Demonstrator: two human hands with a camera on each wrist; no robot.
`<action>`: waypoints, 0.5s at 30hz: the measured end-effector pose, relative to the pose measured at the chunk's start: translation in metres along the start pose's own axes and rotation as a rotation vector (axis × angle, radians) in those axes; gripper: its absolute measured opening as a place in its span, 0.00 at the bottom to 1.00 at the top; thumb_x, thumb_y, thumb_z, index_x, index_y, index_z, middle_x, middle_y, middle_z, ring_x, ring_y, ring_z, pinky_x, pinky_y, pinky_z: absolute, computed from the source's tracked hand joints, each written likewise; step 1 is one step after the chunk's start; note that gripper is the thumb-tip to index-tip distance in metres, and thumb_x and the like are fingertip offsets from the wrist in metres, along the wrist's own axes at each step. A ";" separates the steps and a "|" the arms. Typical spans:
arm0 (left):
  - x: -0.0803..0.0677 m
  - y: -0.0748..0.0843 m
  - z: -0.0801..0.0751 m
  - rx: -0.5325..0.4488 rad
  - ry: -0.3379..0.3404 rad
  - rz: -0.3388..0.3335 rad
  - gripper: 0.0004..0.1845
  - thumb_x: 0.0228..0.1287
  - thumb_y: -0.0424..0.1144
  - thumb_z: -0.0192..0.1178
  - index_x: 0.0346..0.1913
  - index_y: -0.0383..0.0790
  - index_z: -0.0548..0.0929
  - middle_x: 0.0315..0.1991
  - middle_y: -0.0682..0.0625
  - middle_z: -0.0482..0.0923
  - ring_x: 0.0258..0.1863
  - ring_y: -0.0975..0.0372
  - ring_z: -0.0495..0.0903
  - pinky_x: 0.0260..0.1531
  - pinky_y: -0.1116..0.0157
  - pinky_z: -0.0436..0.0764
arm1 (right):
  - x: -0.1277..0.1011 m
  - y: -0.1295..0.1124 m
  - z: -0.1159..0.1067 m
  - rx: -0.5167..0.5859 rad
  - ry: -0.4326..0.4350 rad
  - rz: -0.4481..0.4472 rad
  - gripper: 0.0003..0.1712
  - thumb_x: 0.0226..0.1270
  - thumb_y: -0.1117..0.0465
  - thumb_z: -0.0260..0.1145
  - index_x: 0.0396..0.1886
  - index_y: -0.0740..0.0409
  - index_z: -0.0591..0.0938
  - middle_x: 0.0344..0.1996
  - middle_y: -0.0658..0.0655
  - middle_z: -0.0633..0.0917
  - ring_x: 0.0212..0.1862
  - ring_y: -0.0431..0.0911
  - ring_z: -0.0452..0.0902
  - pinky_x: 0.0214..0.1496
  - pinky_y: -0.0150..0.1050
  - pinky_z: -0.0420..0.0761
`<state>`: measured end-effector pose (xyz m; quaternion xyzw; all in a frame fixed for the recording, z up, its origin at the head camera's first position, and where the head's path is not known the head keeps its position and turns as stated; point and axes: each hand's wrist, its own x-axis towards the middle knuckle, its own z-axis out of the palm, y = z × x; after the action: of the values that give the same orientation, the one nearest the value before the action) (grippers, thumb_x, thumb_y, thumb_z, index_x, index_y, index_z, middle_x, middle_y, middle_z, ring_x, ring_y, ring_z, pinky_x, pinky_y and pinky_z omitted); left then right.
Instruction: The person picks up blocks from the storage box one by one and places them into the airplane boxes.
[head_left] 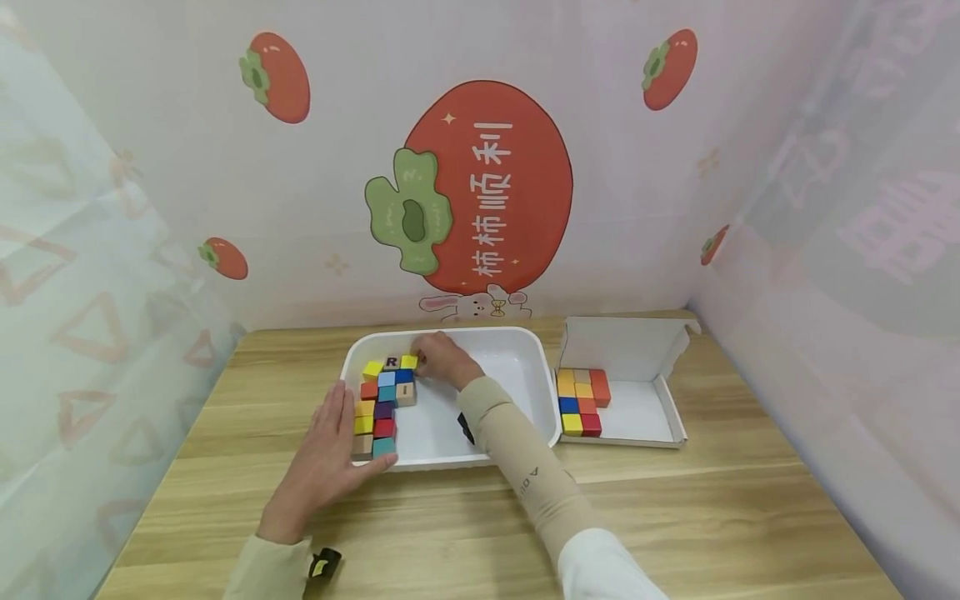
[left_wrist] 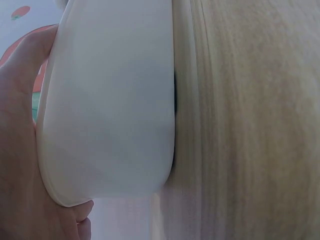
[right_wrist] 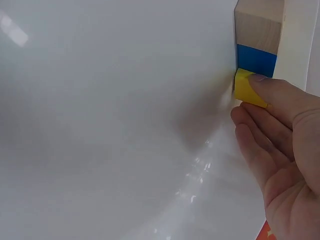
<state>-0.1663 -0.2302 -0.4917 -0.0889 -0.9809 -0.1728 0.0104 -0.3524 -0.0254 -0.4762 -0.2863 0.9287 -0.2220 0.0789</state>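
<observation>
My right hand [head_left: 446,360] reaches into the white tray [head_left: 517,450] near its back wall. It pinches a yellow cube [right_wrist: 244,89], the thumb lying on one face in the right wrist view. That cube sits against a blue cube [right_wrist: 256,60], with a plain wooden cube [right_wrist: 257,27] beyond. A letter R marks the wooden cube [head_left: 392,362] left of the yellow one in the head view. Over the tray's front left corner lies my left hand [head_left: 318,467], fingers straight along the left rim and thumb stretched across the front rim.
Several coloured cubes [head_left: 384,408] stand in rows along the tray's left side. To the right, an open white cardboard box [head_left: 637,412] holds several more cubes [head_left: 577,400] at its left. Both containers stand on the wooden table [head_left: 450,533], before a printed cloth backdrop [head_left: 600,250].
</observation>
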 end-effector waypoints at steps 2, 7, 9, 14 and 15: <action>0.000 0.000 0.000 -0.001 -0.002 0.001 0.71 0.59 0.77 0.61 0.85 0.29 0.41 0.87 0.33 0.32 0.86 0.37 0.39 0.81 0.32 0.49 | -0.002 0.001 -0.003 -0.002 -0.008 0.003 0.12 0.71 0.63 0.74 0.51 0.56 0.91 0.43 0.51 0.88 0.46 0.44 0.77 0.54 0.33 0.81; -0.001 0.001 -0.001 -0.001 -0.008 -0.003 0.71 0.59 0.78 0.61 0.85 0.29 0.41 0.87 0.33 0.33 0.86 0.36 0.40 0.81 0.32 0.50 | -0.010 0.002 -0.018 0.004 -0.023 0.020 0.15 0.70 0.61 0.75 0.54 0.55 0.90 0.44 0.50 0.86 0.47 0.44 0.78 0.58 0.35 0.84; -0.001 0.002 -0.001 -0.001 -0.009 -0.005 0.71 0.59 0.78 0.60 0.85 0.29 0.41 0.87 0.33 0.33 0.86 0.36 0.40 0.80 0.32 0.50 | -0.015 0.002 -0.026 0.005 -0.018 0.017 0.15 0.69 0.60 0.76 0.55 0.55 0.89 0.45 0.50 0.87 0.48 0.45 0.78 0.59 0.36 0.85; -0.002 0.002 -0.002 0.001 -0.012 -0.003 0.72 0.59 0.79 0.60 0.85 0.30 0.39 0.87 0.34 0.32 0.86 0.37 0.39 0.80 0.32 0.50 | -0.031 0.000 -0.048 0.009 -0.013 -0.011 0.16 0.69 0.61 0.76 0.55 0.55 0.89 0.47 0.51 0.88 0.49 0.46 0.80 0.59 0.36 0.86; -0.002 0.002 -0.002 0.000 -0.012 -0.001 0.72 0.59 0.79 0.60 0.85 0.30 0.39 0.87 0.34 0.32 0.86 0.37 0.39 0.80 0.32 0.50 | -0.034 0.000 -0.053 0.009 -0.014 -0.017 0.16 0.69 0.61 0.76 0.55 0.56 0.89 0.48 0.52 0.88 0.49 0.46 0.81 0.59 0.36 0.87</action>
<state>-0.1645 -0.2294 -0.4896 -0.0892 -0.9810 -0.1723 0.0046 -0.3386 0.0136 -0.4284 -0.2954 0.9246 -0.2249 0.0850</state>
